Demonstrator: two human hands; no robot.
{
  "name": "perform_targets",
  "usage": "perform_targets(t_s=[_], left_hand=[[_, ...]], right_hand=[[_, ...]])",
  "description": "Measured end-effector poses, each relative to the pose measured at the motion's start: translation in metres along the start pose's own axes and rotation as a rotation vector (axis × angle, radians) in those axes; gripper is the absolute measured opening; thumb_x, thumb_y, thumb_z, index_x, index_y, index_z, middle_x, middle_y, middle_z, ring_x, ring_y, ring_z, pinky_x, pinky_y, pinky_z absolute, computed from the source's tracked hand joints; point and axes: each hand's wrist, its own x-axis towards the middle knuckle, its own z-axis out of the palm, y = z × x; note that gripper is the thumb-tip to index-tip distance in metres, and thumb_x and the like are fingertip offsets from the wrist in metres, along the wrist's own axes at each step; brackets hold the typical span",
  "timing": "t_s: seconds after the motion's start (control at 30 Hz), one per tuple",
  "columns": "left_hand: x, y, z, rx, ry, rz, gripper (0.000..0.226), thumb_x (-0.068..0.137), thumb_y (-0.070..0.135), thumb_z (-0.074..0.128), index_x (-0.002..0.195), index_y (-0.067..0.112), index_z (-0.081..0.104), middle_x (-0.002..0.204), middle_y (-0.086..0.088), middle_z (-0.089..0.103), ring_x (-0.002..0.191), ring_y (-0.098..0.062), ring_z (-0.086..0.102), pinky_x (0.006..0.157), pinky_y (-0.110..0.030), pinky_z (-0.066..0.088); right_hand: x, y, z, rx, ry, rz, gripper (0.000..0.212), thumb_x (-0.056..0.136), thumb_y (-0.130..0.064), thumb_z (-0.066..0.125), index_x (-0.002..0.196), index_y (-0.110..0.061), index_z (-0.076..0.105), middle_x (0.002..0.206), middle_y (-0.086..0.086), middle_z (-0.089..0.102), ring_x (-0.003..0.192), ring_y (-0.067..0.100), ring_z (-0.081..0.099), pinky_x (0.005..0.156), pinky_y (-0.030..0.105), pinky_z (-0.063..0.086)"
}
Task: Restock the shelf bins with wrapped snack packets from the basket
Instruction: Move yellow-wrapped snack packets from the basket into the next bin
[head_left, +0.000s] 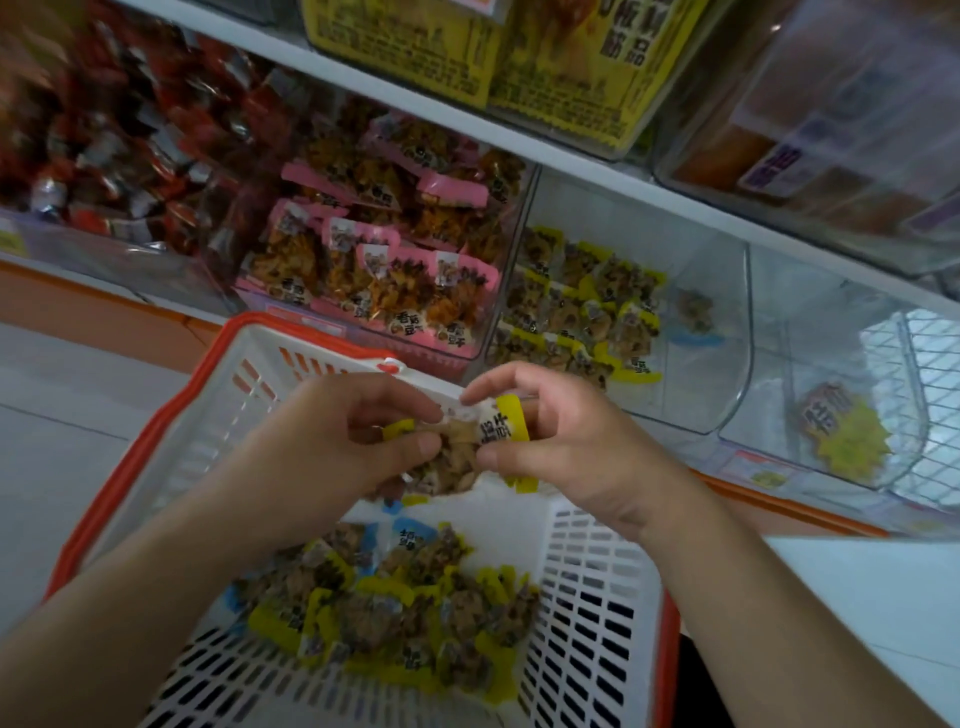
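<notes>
A white basket with an orange rim (597, 613) sits low in view, holding several yellow-edged and a few blue-edged snack packets (384, 613). Above it, my left hand (337, 447) and my right hand (571, 447) together grip a small bunch of yellow-edged packets (467, 447) between thumbs and fingers. Just beyond stands a clear shelf bin (727, 332) partly filled with the same yellow-edged packets (576, 306).
Left of it a bin holds pink-edged packets (384, 260), further left red-wrapped ones (104, 135). A clear bin on the right (909, 415) carries a yellow label. An upper shelf edge (571, 150) with more bins overhangs. Grey floor lies to the left.
</notes>
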Motion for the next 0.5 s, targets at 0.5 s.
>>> perform_targets(t_s=[0.5], left_hand=[[0.001, 0.024, 0.041, -0.183, 0.223, -0.015, 0.047, 0.085, -0.002, 0.078, 0.105, 0.039, 0.071, 0.094, 0.005, 0.076, 0.081, -0.018, 0.077, 0.082, -0.059, 0.061]], right_hand=[[-0.004, 0.001, -0.004, 0.047, 0.153, 0.068, 0.03, 0.084, -0.028, 0.091, 0.101, -0.032, 0.066, 0.093, -0.004, 0.077, 0.088, 0.02, 0.075, 0.087, 0.051, 0.063]])
